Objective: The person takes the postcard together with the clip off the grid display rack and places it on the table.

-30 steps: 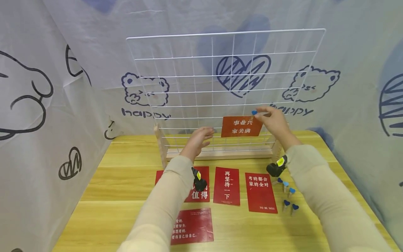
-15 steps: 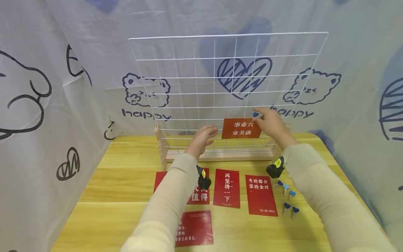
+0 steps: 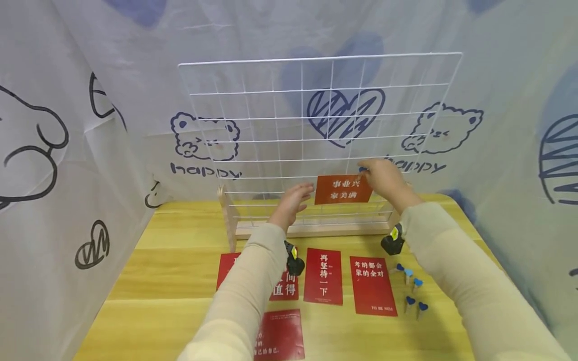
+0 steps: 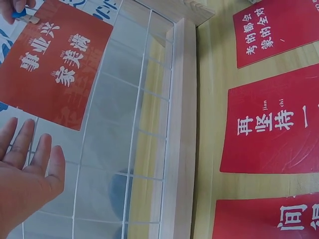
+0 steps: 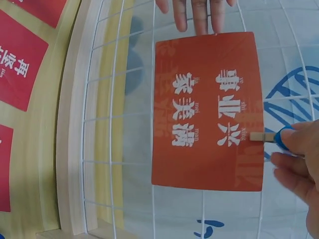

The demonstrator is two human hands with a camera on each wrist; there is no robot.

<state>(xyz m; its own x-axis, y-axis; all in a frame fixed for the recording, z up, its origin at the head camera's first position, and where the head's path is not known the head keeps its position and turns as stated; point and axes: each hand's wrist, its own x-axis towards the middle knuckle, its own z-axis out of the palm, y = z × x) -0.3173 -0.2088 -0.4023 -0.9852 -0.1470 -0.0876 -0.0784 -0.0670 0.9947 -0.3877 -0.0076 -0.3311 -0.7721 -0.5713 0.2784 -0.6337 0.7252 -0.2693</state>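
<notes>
Pinching the blue-headed clothespin (image 5: 273,136) at the red card's (image 5: 209,109) top right corner, the right hand (image 3: 381,176) was nearer; the left hand (image 3: 293,198) hovered open beside its left edge.

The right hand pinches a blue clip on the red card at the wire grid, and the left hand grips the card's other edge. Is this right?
Not quite. The left hand is open beside the red card, gripping nothing, as the left wrist view shows. The right hand does pinch the blue clip at the wire grid.

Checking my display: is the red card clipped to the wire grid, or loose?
Clipped: a blue-tipped peg grips the red card at its top edge against the grid.
</notes>
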